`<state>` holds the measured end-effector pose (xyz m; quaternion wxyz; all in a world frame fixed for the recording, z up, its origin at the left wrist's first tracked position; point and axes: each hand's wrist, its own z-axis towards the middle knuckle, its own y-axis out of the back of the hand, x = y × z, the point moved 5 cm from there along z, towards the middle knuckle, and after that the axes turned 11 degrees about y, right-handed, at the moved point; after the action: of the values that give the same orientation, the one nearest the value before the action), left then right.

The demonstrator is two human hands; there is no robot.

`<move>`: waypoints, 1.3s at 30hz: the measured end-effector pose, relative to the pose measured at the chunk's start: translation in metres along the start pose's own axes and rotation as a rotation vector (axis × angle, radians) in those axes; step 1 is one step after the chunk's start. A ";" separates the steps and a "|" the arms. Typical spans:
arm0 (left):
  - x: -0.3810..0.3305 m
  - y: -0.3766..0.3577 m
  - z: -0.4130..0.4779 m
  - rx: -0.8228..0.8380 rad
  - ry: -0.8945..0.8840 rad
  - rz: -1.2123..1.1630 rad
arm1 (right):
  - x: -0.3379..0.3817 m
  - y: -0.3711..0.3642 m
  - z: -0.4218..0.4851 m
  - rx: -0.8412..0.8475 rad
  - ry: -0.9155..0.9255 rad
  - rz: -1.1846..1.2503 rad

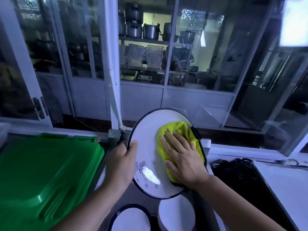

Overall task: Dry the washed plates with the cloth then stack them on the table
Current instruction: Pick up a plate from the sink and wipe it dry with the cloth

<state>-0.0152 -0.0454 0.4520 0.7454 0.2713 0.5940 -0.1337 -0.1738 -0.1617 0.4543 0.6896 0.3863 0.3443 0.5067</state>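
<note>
One plate (146,140) tilted mid-air, left hand (123,162) gripping its rim, right hand (181,162) flat, pressing the cloth (176,130) on it; push hard and it could slip

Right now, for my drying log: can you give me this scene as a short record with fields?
plate in hand: white plate, dark rim, tilted up
left hand: grips the plate's left rim
right hand: presses yellow cloth flat on the plate's right side
wet spot: droplets low on the plate's face
below: two more plates
left side: green bin
</note>
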 end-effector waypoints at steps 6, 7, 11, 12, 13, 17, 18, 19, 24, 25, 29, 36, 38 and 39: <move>-0.002 -0.001 0.004 0.090 -0.035 -0.021 | 0.042 -0.005 0.044 -0.188 0.191 0.034; -0.002 0.000 0.006 0.101 -0.052 -0.023 | 0.044 -0.006 0.048 -0.189 0.206 0.008; -0.007 0.008 0.013 0.075 -0.066 -0.039 | 0.030 0.001 0.063 -0.207 0.138 -0.111; -0.006 0.009 0.014 0.066 -0.028 -0.067 | 0.024 0.005 0.067 -0.224 0.063 -0.132; -0.002 0.011 0.015 0.055 0.022 -0.101 | 0.017 0.007 0.069 -0.229 -0.023 -0.150; 0.009 0.019 0.022 -0.008 0.112 -0.176 | -0.003 -0.001 0.059 -0.217 -0.351 -0.204; 0.009 0.020 0.023 -0.004 0.103 -0.182 | -0.002 -0.004 0.057 -0.229 -0.416 -0.194; 0.008 0.019 0.023 0.008 0.086 -0.180 | 0.001 -0.006 0.057 -0.245 -0.466 -0.172; 0.009 0.013 0.022 0.065 0.062 -0.202 | 0.041 -0.002 0.089 -0.301 -0.256 0.084; 0.010 0.013 0.024 0.062 0.069 -0.222 | 0.052 -0.002 0.092 -0.284 -0.164 0.117; 0.012 0.015 0.030 0.039 0.100 -0.288 | 0.078 -0.009 0.083 -0.125 0.008 0.297; 0.017 0.019 0.029 -0.059 0.180 -0.338 | 0.095 -0.018 0.041 0.139 0.155 0.351; 0.014 0.021 0.030 -0.095 0.184 -0.322 | 0.089 -0.014 0.021 0.134 0.254 0.217; 0.013 0.022 0.031 -0.098 0.181 -0.314 | 0.084 -0.010 0.010 0.127 0.301 0.146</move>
<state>0.0244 -0.0433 0.4497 0.6712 0.1496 0.6995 -0.1946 -0.1401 -0.0847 0.4433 0.5659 0.3727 0.4462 0.5846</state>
